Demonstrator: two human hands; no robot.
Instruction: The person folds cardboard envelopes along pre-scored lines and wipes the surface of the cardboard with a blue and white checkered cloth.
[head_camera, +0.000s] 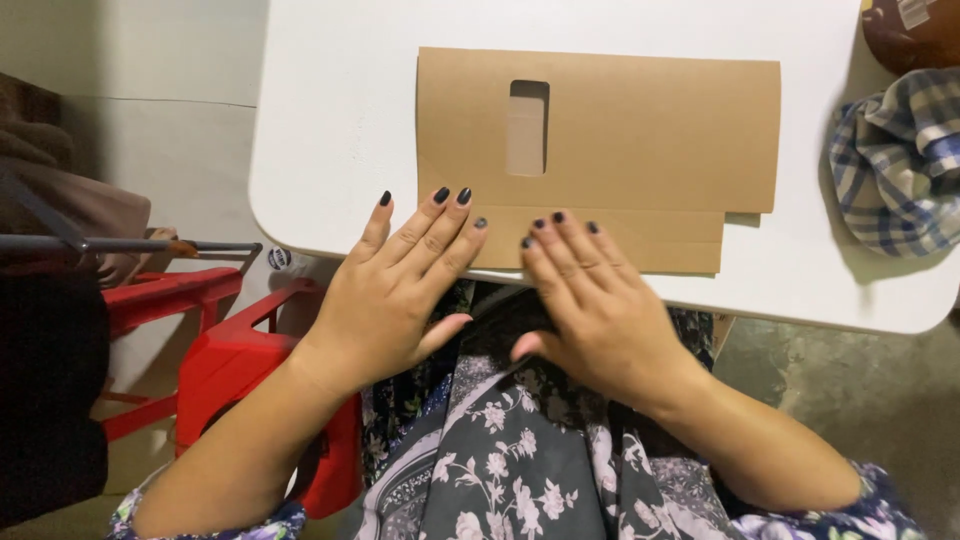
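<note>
A flat brown cardboard sheet (640, 130) with a rectangular cut-out window lies on the white table (330, 120); a folded flap runs along its near edge. My left hand (400, 290) lies flat, fingers spread, with the fingertips pressing the flap's near-left corner. Beside it, my right hand (590, 300) rests palm down, its fingertips on the flap just to the right. Both hands have dark painted nails. Neither hand grips anything.
A blue checked cloth (895, 160) lies at the table's right edge, with a brown rounded object (915, 30) behind it. Red plastic stools (230, 350) stand on the left beside a metal bar (120, 243). My lap shows a grey floral garment (520, 460).
</note>
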